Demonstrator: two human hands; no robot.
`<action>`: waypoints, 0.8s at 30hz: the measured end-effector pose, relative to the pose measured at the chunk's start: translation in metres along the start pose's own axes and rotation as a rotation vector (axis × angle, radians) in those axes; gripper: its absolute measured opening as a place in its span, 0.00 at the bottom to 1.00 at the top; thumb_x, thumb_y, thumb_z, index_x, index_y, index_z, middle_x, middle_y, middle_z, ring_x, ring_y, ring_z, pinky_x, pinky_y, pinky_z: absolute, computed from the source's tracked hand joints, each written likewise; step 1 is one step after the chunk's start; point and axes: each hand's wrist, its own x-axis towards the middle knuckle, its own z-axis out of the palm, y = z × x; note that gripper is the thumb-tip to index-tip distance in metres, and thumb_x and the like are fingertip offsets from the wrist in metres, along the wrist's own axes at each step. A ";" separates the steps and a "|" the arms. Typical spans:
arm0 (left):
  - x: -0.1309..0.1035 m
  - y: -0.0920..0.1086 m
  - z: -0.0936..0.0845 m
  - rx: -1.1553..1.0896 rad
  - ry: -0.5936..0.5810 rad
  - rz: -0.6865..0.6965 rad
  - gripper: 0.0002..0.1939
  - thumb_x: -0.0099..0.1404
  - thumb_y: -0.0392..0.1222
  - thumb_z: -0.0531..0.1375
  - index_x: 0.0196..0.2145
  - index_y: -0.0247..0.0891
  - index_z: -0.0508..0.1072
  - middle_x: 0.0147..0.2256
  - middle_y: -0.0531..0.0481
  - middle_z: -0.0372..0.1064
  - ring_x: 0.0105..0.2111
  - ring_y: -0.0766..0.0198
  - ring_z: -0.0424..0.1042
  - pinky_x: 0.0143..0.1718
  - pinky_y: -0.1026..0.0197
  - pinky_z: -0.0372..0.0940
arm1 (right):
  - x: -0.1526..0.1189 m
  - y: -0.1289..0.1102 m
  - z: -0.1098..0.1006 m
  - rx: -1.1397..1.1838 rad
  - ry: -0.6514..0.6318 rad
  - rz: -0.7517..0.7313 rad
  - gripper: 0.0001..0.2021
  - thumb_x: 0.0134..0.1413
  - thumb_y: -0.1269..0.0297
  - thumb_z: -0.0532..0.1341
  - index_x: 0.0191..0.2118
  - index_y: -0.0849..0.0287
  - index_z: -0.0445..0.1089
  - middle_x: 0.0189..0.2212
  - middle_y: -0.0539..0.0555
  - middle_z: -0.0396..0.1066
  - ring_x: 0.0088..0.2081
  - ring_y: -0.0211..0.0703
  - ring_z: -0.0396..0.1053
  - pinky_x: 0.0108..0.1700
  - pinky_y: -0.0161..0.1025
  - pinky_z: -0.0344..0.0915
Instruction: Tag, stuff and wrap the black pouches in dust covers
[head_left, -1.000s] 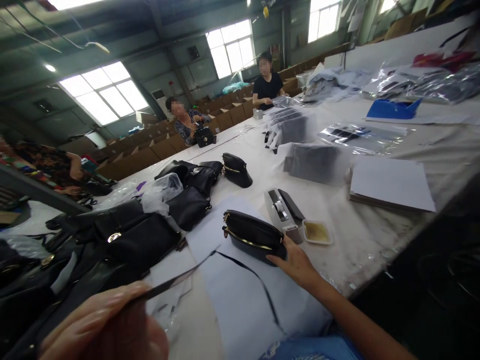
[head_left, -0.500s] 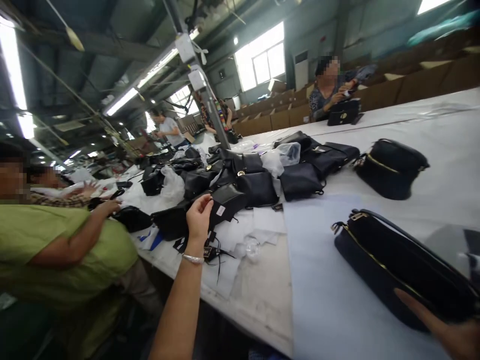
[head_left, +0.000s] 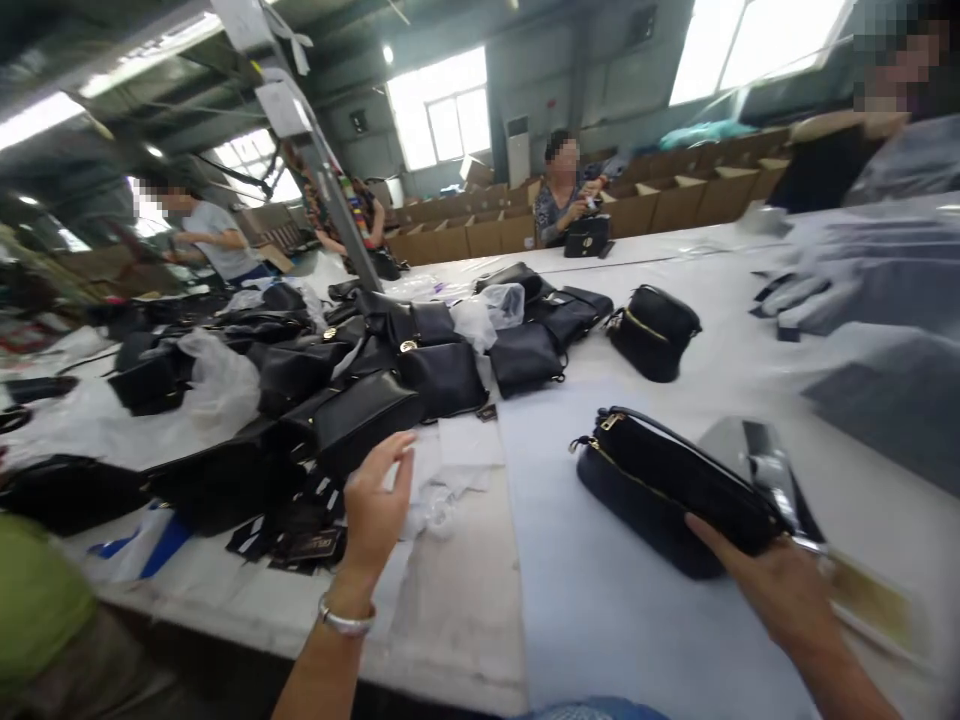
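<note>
My left hand (head_left: pixel 379 500) is raised over the table's near part, thumb and forefinger curved towards each other; whether something thin is between them is too small to tell. Beside it lie black tags (head_left: pixel 311 540) with cords, next to the piled black bags (head_left: pixel 367 415). At the right, my right hand (head_left: pixel 780 580) grips the near end of a black bag (head_left: pixel 652 490) with a gold zipper, which rests on the white table covering (head_left: pixel 570 620).
Another black bag (head_left: pixel 654 330) stands farther back. Clear plastic (head_left: pixel 217 385) lies among the piled bags. Grey sheets (head_left: pixel 900 390) are at the right. People work across the table, one holding a black bag (head_left: pixel 587 238). Cardboard boxes (head_left: pixel 487 235) line the back.
The view has swung right, bringing the grey sheets into sight. The dark labelled tag no longer shows at my left fingertips. More of my right hand shows on the zippered bag.
</note>
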 end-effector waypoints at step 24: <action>-0.108 0.034 0.104 -0.244 -0.632 0.005 0.23 0.63 0.30 0.56 0.54 0.44 0.72 0.50 0.49 0.74 0.48 0.60 0.73 0.54 0.55 0.67 | 0.003 0.024 -0.011 0.034 -0.131 -0.200 0.43 0.45 0.40 0.65 0.64 0.53 0.57 0.54 0.62 0.71 0.49 0.63 0.73 0.47 0.55 0.73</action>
